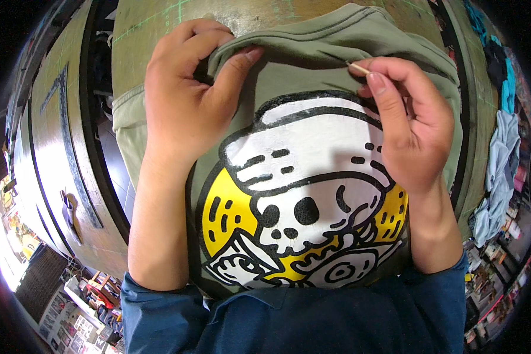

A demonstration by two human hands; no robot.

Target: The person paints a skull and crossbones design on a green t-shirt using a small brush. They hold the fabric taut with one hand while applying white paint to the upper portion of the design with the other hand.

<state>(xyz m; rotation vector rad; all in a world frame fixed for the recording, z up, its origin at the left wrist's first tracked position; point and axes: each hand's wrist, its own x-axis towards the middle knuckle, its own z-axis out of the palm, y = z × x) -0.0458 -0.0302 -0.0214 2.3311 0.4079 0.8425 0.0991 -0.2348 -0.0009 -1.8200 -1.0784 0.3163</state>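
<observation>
L hand (180,100) pinches the collar edge of the olive-green T-shirt (336,53), thumb on top of the fabric fold, the other fingers curled under and behind it. R hand (404,121) is pressed together around a thin pale stick (357,68), held between thumb and forefinger; only the short tip of it shows, and it points toward the collar, just beside the cloth. I cannot tell if the tip touches the fabric.

The shirt lies spread flat on a worn wooden worktable (159,23) w/ faint green grid lines, its collar toward the far edge of the tabletop and its hem toward the person. One sleeve (127,118) hangs over the left edge of the tabletop. On the front of the shirt there is a big print (304,194): a white skull w/ a white cap, black outlines, on a yellow round background, approx. in the middle between both forearms. The forearms rest on the shirt, left and right of the print, and dark blue rolled-up sleeves (289,318) are at the near edge.

Beside the table on the left stands another long wooden surface (53,153). On the right, past the right edge of the tabletop, hang pale blue and teal garments (501,159).
</observation>
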